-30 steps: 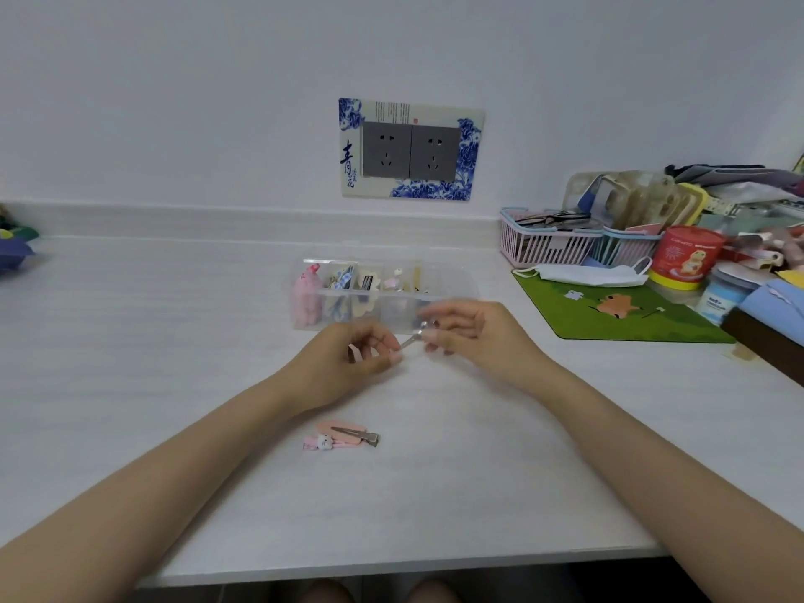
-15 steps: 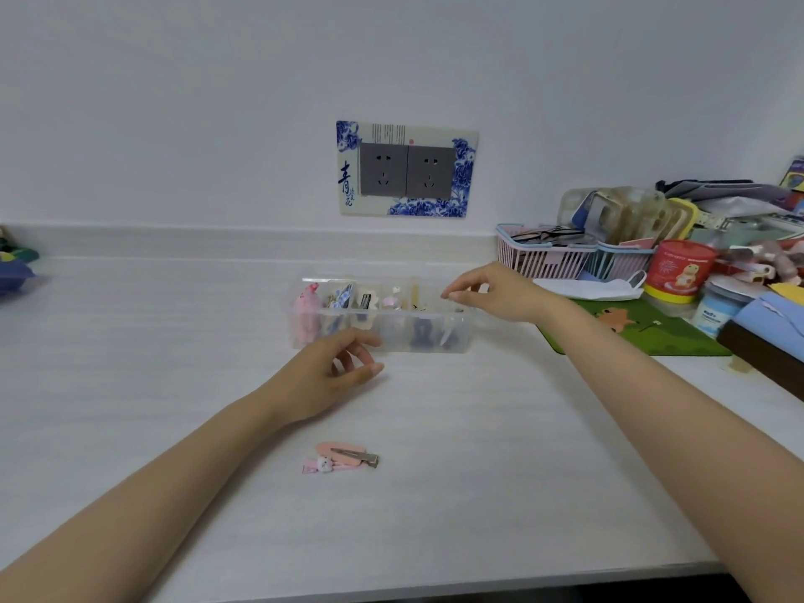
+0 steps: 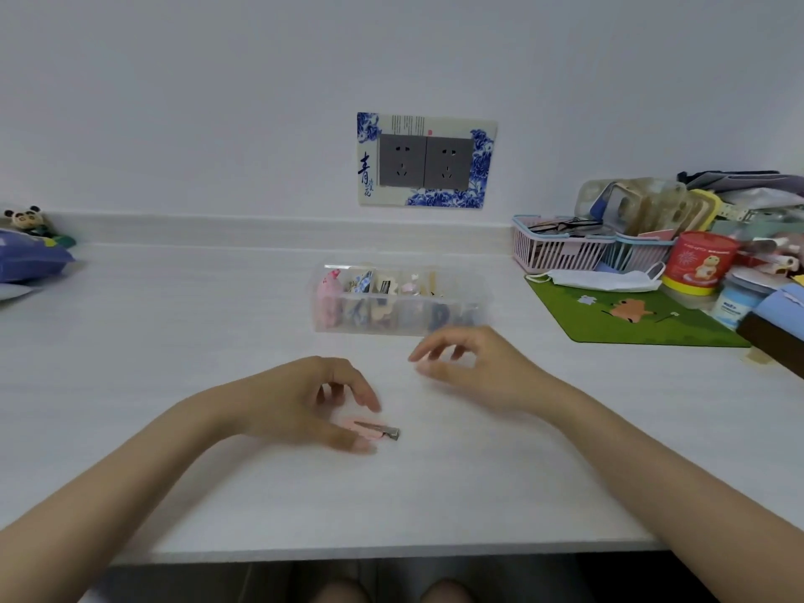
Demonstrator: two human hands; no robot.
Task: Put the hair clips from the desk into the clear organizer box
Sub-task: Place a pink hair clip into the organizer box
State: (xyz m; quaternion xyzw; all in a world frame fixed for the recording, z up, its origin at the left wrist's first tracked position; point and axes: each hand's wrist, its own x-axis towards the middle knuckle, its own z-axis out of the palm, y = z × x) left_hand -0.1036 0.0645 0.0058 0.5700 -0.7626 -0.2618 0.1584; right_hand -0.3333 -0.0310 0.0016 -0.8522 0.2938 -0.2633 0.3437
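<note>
A pink hair clip [image 3: 375, 430] with a metal clasp lies on the white desk [image 3: 174, 341]. My left hand [image 3: 311, 402] hovers right over it, fingers spread and loosely curved, thumb beside the clip's near edge; whether it touches the clip I cannot tell. The clear organizer box [image 3: 474, 293] stands behind, its compartments holding several coloured clips. My right hand [image 3: 474, 363] hangs in front of the box with relaxed fingers and holds nothing.
A green mat [image 3: 631, 319] with a face mask [image 3: 604, 278], a red tub [image 3: 700, 263] and pink baskets [image 3: 561, 248] crowd the right side. A blue packet [image 3: 30, 258] and a panda toy [image 3: 26, 217] sit at the far left. The desk's front edge runs below my forearms.
My right hand has come back from over the box to a spot in front of it. My left hand moved down toward me, onto the pink clip on the desk.
</note>
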